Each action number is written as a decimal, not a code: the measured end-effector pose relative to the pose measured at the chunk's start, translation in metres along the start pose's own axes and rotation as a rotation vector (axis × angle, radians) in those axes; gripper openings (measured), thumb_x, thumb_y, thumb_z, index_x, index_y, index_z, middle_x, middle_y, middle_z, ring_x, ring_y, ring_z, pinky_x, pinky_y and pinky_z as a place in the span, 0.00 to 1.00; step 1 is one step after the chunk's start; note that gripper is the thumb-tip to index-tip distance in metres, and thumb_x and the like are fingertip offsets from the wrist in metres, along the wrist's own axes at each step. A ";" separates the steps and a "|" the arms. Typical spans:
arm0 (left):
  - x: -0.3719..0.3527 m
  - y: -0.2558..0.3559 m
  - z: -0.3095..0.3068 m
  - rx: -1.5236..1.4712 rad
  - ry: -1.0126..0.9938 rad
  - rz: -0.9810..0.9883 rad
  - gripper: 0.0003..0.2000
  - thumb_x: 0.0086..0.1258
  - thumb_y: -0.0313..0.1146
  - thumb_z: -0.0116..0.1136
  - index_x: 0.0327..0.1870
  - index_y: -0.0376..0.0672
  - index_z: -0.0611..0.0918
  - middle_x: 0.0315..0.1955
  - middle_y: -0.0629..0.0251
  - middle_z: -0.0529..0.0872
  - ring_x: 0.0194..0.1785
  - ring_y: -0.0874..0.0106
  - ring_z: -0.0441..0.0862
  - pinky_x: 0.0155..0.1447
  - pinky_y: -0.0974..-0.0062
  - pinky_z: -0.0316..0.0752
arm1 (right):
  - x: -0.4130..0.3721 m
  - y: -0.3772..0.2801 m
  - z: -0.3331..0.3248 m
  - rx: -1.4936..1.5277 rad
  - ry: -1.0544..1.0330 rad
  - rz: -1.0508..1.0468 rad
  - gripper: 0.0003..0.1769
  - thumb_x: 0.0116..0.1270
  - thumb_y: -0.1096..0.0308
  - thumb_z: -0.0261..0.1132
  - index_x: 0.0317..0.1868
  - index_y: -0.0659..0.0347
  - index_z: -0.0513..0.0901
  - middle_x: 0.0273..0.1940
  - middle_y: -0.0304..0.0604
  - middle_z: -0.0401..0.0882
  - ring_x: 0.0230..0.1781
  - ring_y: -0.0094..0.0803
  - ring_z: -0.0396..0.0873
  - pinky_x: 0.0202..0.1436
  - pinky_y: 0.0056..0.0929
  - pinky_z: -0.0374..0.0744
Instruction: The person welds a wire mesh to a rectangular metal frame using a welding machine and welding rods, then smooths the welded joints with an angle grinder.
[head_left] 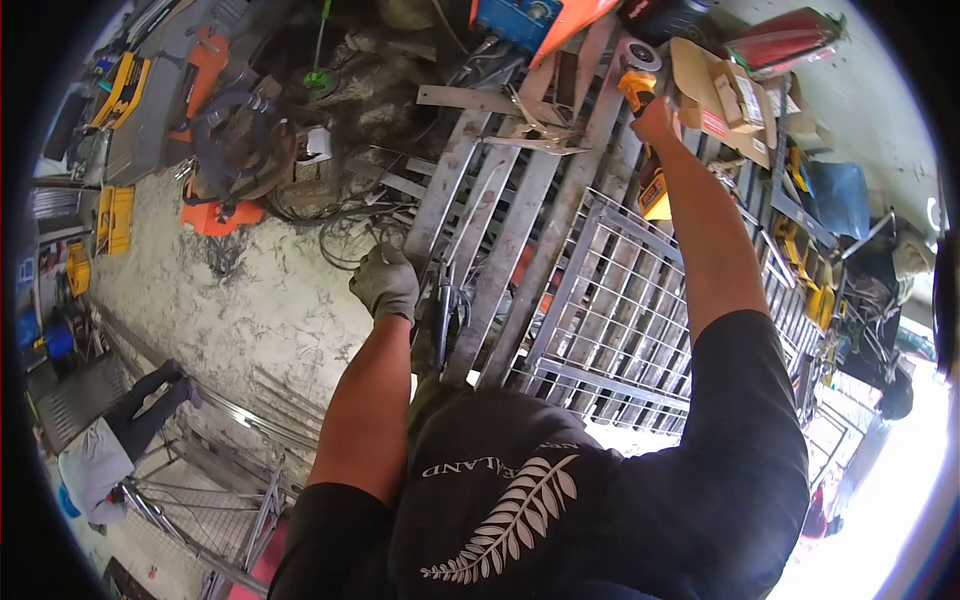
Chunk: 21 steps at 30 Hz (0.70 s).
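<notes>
My right hand [655, 122], without a glove, is wrapped round the handle of a yellow angle grinder [637, 88] at the far side of the slatted metal bench [515, 205]. The grinder's round disc faces up. My left hand [386, 281] wears a grey glove and hangs beside the bench's left edge, its fingers curled; what they hold, if anything, is hidden. Between my arms a wire mesh panel [620, 300] in a metal frame lies on the slats. A clamp [447, 305] is at the bench edge, right of my left hand.
Cardboard boxes [738, 95] sit beyond my right hand. Flat metal bars [465, 98] and a blue machine [515, 20] are at the far end. Cables trail on the floor [230, 310] at left. Another person [100, 460] is at lower left beside a metal frame.
</notes>
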<state>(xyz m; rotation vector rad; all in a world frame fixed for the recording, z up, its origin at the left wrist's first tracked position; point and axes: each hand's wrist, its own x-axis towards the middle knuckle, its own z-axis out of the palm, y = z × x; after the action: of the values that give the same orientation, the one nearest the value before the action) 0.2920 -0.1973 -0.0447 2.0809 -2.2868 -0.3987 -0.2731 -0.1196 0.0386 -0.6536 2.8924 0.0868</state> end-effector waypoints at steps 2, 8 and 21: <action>0.000 0.000 0.001 -0.009 0.008 0.009 0.23 0.85 0.51 0.45 0.48 0.46 0.91 0.46 0.51 0.96 0.52 0.45 0.91 0.61 0.40 0.77 | 0.013 -0.005 0.013 0.001 0.055 0.006 0.54 0.65 0.56 0.86 0.80 0.73 0.64 0.69 0.65 0.84 0.72 0.62 0.83 0.73 0.53 0.84; -0.001 0.000 -0.002 -0.025 0.013 0.053 0.23 0.85 0.50 0.45 0.49 0.46 0.91 0.44 0.52 0.95 0.52 0.43 0.90 0.61 0.40 0.78 | -0.047 -0.027 -0.016 -0.059 0.172 -0.053 0.36 0.76 0.57 0.74 0.77 0.63 0.72 0.73 0.60 0.78 0.76 0.59 0.78 0.77 0.68 0.75; 0.017 -0.007 0.046 -0.163 -0.159 0.114 0.26 0.86 0.53 0.43 0.53 0.45 0.92 0.49 0.47 0.95 0.51 0.40 0.93 0.55 0.41 0.84 | -0.527 -0.143 0.088 0.364 -0.705 -0.205 0.36 0.67 0.34 0.77 0.50 0.65 0.95 0.51 0.58 0.95 0.57 0.53 0.94 0.60 0.51 0.92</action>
<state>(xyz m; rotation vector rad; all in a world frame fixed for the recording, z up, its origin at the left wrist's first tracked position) 0.2883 -0.2065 -0.0935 1.8957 -2.3523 -0.7424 0.2708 -0.0183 0.0458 -0.6722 2.0828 -0.1936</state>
